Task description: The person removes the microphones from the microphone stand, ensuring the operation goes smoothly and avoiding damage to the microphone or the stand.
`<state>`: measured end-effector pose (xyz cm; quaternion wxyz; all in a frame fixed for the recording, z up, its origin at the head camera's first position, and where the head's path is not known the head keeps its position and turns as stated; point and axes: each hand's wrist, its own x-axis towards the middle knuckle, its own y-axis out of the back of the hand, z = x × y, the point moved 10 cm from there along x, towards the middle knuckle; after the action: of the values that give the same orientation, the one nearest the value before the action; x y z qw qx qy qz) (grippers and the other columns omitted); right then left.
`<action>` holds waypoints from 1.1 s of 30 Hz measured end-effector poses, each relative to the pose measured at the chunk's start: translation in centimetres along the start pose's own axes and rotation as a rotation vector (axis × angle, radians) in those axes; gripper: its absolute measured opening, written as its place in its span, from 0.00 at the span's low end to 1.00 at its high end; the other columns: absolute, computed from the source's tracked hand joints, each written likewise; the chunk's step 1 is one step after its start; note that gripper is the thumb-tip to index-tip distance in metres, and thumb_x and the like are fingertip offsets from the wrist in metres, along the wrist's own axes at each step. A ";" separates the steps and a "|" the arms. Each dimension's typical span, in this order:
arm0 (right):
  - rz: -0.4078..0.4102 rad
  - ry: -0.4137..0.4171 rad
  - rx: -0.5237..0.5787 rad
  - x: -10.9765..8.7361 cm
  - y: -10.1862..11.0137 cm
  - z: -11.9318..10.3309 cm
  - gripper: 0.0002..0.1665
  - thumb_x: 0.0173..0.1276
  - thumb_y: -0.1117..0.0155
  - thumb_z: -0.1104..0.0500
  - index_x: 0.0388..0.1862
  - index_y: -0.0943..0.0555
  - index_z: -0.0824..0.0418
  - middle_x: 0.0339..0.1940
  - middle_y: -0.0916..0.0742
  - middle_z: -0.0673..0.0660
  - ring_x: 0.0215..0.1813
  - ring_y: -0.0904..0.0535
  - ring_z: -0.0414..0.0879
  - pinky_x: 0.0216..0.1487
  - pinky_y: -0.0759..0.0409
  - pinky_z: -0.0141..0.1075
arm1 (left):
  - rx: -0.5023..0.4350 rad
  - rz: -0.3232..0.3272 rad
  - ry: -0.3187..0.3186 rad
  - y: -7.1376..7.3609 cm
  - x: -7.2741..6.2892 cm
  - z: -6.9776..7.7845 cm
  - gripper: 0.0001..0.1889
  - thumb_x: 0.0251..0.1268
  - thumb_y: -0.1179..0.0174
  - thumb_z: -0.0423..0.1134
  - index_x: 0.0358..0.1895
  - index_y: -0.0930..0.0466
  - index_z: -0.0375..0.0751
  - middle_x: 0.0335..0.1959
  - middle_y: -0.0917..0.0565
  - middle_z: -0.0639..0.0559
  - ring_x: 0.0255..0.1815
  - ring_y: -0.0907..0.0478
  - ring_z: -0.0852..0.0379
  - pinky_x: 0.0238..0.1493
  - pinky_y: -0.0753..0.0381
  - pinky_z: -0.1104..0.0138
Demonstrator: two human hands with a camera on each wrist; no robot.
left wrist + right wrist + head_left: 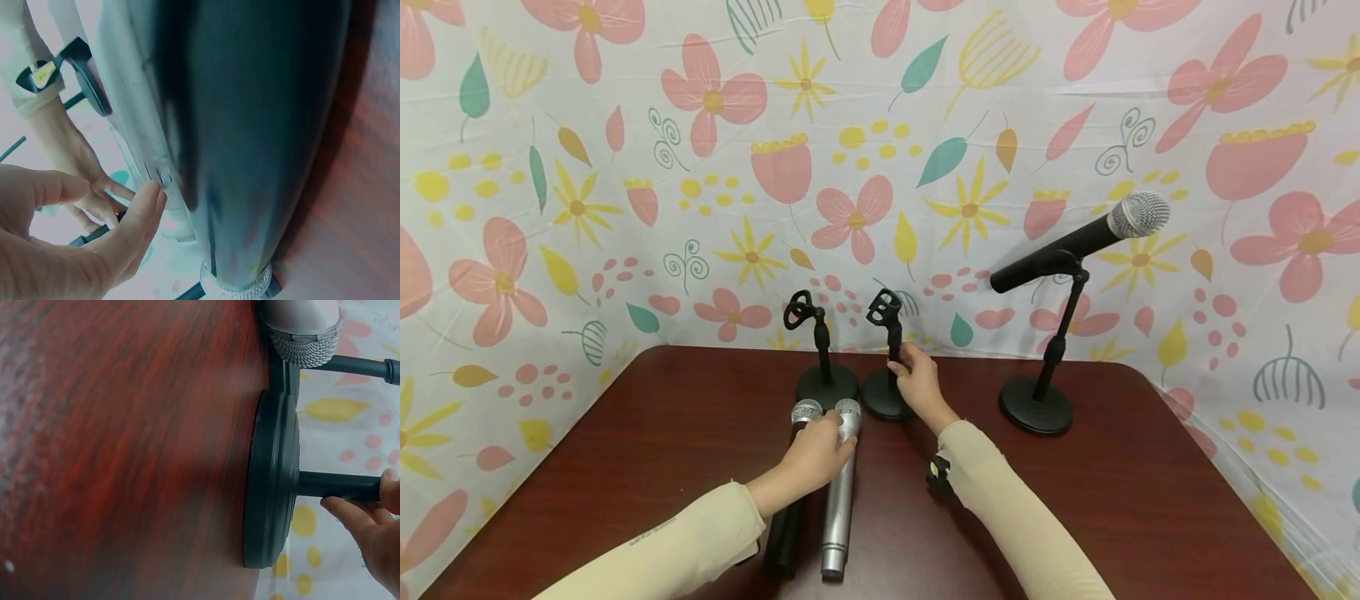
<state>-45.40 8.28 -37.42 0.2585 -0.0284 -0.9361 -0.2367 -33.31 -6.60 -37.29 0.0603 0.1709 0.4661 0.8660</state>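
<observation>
My left hand (817, 454) is over the upper part of a silver microphone (838, 512), which lies on the table beside a black microphone (784, 533). In the left wrist view the thumb and fingers (134, 222) stand apart, fingertips at the silver body; whether they touch it I cannot tell. My right hand (921, 385) pinches the upright pole of the middle microphone stand (886, 396), whose round base (272, 481) sits on the table. The clip on top of that stand holds nothing.
Left of the middle stand is another black stand (825, 383) with a bare clip. Farther right, a third stand (1036, 407) carries a black microphone (1060, 254) tilted upward. A flower-patterned cloth (850, 108) hangs behind the dark red table (647, 433).
</observation>
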 end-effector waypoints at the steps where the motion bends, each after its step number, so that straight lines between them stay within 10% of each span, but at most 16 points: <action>1: -0.002 0.005 -0.002 0.0 0.0 0.0 0.03 0.68 0.39 0.68 0.38 0.23 0.68 0.38 0.16 0.63 0.46 0.18 0.56 0.44 0.20 0.49 | -0.017 -0.003 -0.003 0.0 -0.1 0.1 0.16 0.62 0.40 0.34 0.47 0.26 0.23 0.20 0.24 0.50 0.19 0.25 0.55 0.24 0.24 0.61; 12: 0.011 -0.009 -0.011 0.4 0.0 0.5 0.03 0.68 0.39 0.68 0.40 0.22 0.66 0.38 0.15 0.62 0.45 0.18 0.55 0.45 0.21 0.50 | -0.107 0.097 -0.059 1.0 -0.8 1.1 0.12 0.59 0.42 0.29 0.45 0.23 0.27 0.29 0.16 0.48 0.28 0.17 0.55 0.25 0.23 0.69; 33: -0.023 -0.007 0.001 0.4 -0.5 0.7 0.05 0.69 0.41 0.68 0.42 0.22 0.68 0.41 0.14 0.63 0.50 0.18 0.56 0.50 0.21 0.50 | -0.197 0.090 -0.092 0.3 -2.0 1.9 0.09 0.62 0.42 0.29 0.43 0.22 0.30 0.30 0.17 0.50 0.27 0.19 0.59 0.26 0.24 0.72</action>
<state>-46.22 8.10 -37.97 0.2525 -0.0183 -0.9374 -0.2393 -30.72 -5.76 -36.59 0.0594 0.2244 0.3676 0.9006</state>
